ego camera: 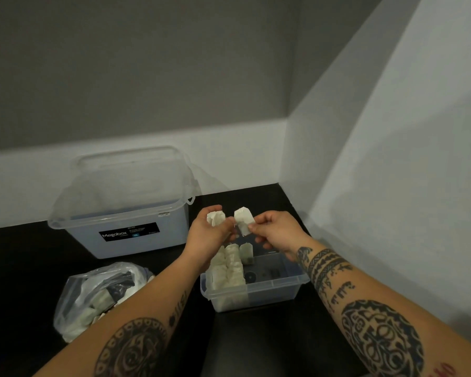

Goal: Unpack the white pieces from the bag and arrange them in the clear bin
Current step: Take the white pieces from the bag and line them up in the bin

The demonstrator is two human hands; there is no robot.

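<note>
A small clear bin [280, 292] sits on the black table, with several white pieces [230, 268] standing in rows along its left side. Above the bin my left hand [207, 235] holds a small bunch of white pieces [216, 217]. My right hand [275, 229] pinches another white piece [244, 220] just to the right of that bunch. A clear plastic bag [93, 297] with more white pieces lies open at the lower left.
A large clear lidded box [125, 208] with a black label stands at the back left against the wall. Walls close the table at the back and right. The table's front edge drops off near my forearms.
</note>
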